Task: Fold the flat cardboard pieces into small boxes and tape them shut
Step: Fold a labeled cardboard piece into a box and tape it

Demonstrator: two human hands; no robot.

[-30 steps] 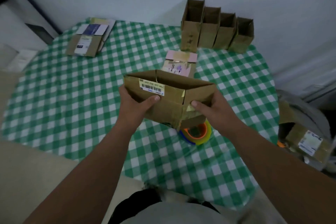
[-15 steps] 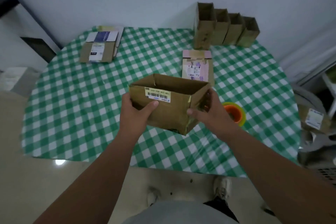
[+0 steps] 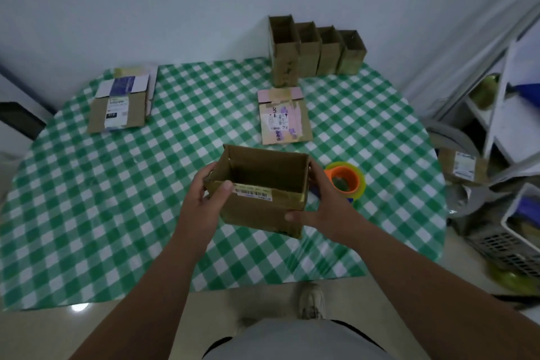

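Note:
An open-topped brown cardboard box [image 3: 257,210] with a barcode label is held above the green checked table [image 3: 87,213]. My left hand [image 3: 204,202] grips its left end, thumb on the front face. My right hand [image 3: 324,207] holds its right end, thumb on the lower front. A tape roll [image 3: 346,180] with an orange core lies just right of the box. A flat pink-edged cardboard piece [image 3: 283,115] lies behind the box. A stack of flat cardboard pieces [image 3: 119,108] lies at the far left.
Several open folded boxes [image 3: 312,50] stand in a row against the wall at the back. Off the table's right side are a labelled carton [image 3: 464,165], white shelving [image 3: 508,102] and a grey basket [image 3: 502,240]. My shoe [image 3: 311,301] shows on the floor below.
The box has turned so its opening faces up toward me, and both hands shifted round its ends. The view has pulled back and up, showing more floor and the tape roll fully.

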